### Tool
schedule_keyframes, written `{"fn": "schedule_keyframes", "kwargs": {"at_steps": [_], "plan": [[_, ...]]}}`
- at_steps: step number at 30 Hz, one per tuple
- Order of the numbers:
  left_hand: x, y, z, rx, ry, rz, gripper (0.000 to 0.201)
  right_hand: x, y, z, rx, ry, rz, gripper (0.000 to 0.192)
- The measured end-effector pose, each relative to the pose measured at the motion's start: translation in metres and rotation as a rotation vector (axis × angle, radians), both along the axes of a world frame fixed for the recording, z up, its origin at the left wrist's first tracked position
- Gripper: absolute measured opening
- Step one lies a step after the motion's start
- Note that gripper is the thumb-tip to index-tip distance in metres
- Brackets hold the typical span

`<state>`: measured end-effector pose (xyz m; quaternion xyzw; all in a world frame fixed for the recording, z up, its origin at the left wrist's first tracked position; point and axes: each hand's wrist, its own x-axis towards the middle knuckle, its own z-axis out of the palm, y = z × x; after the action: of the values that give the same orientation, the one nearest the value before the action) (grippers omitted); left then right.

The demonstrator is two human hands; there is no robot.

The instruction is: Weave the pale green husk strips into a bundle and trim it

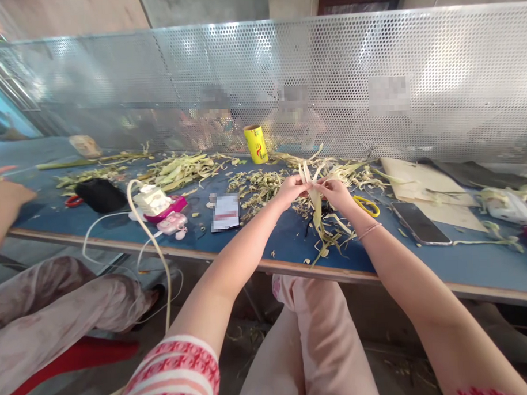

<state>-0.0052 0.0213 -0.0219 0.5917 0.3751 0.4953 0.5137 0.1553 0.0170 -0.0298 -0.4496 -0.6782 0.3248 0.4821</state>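
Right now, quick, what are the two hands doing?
Left hand: closed, pinching the pale leaf strips.
Right hand: closed on the same strips.

On the table point(486, 264), the roll of tape point(255, 143) stands at the back, before the perforated screen point(328, 68). Scissors point(367, 205) lie just right of the right hand point(335, 192); the phone point(420, 222) is further right. Charger w/ cable point(151, 200) lies left, near the pouch point(100, 194).

No readable text anywhere: the yellow roll point(255, 143) on the desk point(464, 259) carries a red-and-dark mark, too small to make out, and other labels are blurred.
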Motion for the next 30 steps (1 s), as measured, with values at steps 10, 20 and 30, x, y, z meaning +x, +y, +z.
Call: {"fn": "schedule_keyframes", "kwargs": {"at_steps": [10, 20, 30], "plan": [[0.002, -0.003, 0.002, -0.046, -0.058, 0.018, 0.011, -0.002, -0.004, 0.0, 0.1, 0.024, 0.045, 0.022], [-0.004, 0.008, -0.002, -0.086, -0.148, 0.107, 0.013, -0.001, -0.02, 0.013, 0.357, -0.104, 0.238, 0.025], [-0.001, -0.001, -0.002, 0.071, 0.011, -0.023, 0.028, -0.003, -0.011, 0.004, 0.044, -0.046, 0.07, 0.039]]}}
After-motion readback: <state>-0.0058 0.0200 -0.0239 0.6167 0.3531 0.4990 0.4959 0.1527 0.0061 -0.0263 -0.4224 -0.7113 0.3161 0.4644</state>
